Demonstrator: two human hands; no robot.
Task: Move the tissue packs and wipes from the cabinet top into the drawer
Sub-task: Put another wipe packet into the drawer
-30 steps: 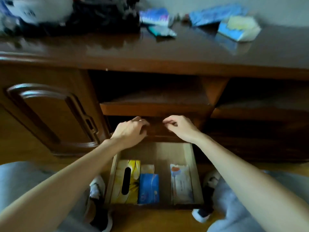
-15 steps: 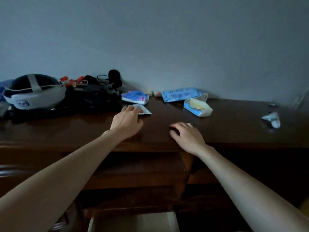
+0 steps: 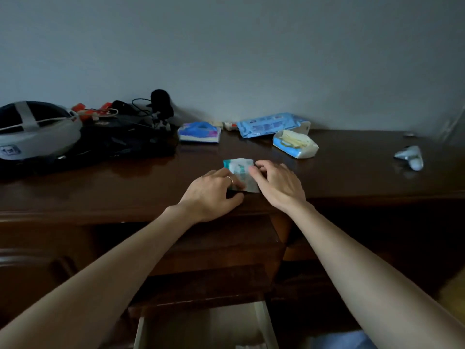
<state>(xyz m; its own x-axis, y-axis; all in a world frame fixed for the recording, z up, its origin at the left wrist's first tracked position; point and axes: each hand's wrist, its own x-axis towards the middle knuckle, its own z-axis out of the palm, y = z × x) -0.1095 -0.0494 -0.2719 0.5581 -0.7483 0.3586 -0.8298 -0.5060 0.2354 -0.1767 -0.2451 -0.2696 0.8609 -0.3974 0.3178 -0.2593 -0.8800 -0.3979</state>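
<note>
Tissue pack (image 3: 240,170) sits near the cabinet top (image 3: 125,187) front edge, my left hand (image 3: 214,195) and right hand (image 3: 279,185) pinching its sides. Looks light, squishy; I'd grab the ends.

No legible text anywhere, print on the flat blue wipes pack (image 3: 270,124) too blurred to read, markings on the small teal tissue pack (image 3: 240,170) unreadable, a dark logo on the white helmet (image 3: 37,137) indistinct
</note>
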